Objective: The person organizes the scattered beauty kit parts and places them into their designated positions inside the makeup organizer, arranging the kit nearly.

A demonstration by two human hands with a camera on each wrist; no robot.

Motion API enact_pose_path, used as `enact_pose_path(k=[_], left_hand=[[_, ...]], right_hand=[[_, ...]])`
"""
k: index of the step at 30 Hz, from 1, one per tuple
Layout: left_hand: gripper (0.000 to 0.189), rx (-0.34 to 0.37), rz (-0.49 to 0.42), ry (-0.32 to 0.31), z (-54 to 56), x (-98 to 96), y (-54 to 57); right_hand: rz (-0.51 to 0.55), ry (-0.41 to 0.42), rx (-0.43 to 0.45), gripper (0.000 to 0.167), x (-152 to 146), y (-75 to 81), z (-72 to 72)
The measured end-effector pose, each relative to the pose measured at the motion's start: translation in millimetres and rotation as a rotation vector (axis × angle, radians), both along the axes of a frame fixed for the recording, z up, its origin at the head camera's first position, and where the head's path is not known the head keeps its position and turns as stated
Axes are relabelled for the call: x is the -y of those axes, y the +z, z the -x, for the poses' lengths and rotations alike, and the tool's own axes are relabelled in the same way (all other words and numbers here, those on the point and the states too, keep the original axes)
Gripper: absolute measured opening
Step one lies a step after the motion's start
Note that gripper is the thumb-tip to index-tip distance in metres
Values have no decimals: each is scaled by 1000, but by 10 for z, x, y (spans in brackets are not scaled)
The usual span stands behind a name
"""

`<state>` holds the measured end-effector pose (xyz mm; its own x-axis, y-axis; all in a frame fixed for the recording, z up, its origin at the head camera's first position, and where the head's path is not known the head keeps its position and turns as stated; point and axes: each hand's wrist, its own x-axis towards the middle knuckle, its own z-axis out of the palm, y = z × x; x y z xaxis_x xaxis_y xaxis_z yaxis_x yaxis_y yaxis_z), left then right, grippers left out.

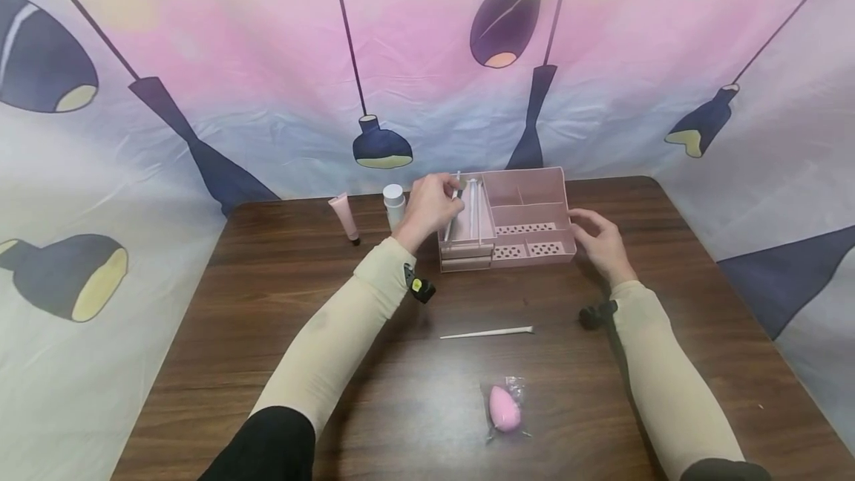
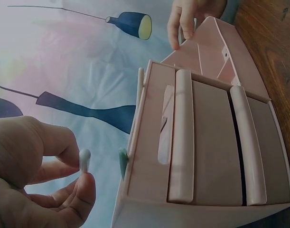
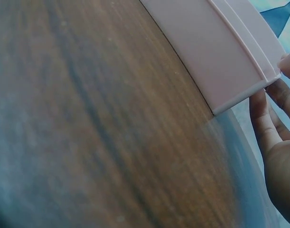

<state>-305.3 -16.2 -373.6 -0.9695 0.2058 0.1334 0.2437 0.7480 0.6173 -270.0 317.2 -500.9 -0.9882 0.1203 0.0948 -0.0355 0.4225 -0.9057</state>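
Observation:
A pink desk organizer (image 1: 528, 195) stands toward the back of the table. Over its left compartment, my left hand (image 1: 430, 206) pinches a slim pale stick (image 2: 84, 160) between thumb and forefinger. In the left wrist view the stick shows nearly end-on, so its kind is hidden. Thin white sticks (image 1: 475, 206) stand in that same compartment. At the organizer's right side my right hand (image 1: 601, 240) rests its fingertips against the wall, fingers loosely extended. The right wrist view shows those fingers (image 3: 259, 118) right at the organizer's corner.
Left of the organizer are a pink tube (image 1: 344, 215) and a white-capped bottle (image 1: 394, 203). A slender white stick (image 1: 487, 332) lies in front, flared at one end. Nearer me is a pink makeup sponge (image 1: 504, 410) in clear wrap. A printed cloth (image 1: 280, 58) hangs behind the table.

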Motion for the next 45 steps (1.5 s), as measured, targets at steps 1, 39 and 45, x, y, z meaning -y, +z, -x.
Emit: enact_pose_path(k=[1, 39, 45], left_hand=[[31, 4, -2, 3, 9, -9, 2], [25, -146, -67, -146, -268, 95, 50], [27, -147, -77, -157, -366, 127, 73]], right_hand=[[-2, 1, 2, 38, 3, -4, 1], [-35, -23, 8, 41, 11, 15, -13], [-40, -29, 1, 40, 25, 7, -11]])
